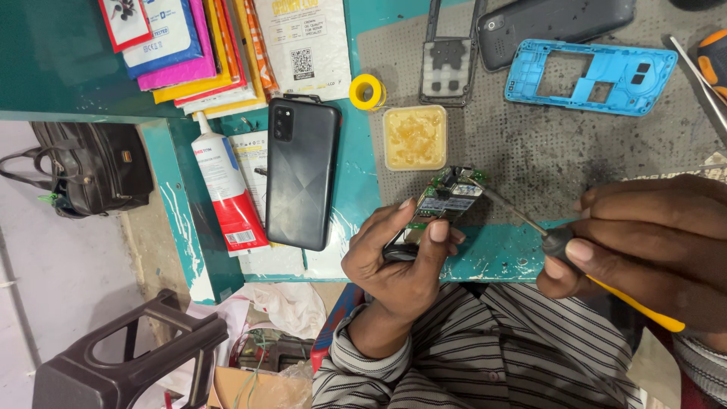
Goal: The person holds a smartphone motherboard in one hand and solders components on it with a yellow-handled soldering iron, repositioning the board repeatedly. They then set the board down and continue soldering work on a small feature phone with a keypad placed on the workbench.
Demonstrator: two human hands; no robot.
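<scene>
My left hand (401,254) grips a small green phone circuit board (447,198) by its lower end, holding it over the front edge of the teal bench. My right hand (644,246) is closed around a yellow-handled soldering iron (564,242), its thin metal tip resting on the board's upper right corner. A square tub of yellowish flux paste (414,136) sits just above the board on the grey perforated mat (545,151).
A black smartphone (301,173) lies face down left of my hand, beside a red-and-white glue tube (227,189). On the mat are a blue phone frame (589,76), a dark keypad frame (448,57), a grey phone back (553,23) and a yellow tape roll (366,91). Packets (197,45), bag (91,170), stool (129,356).
</scene>
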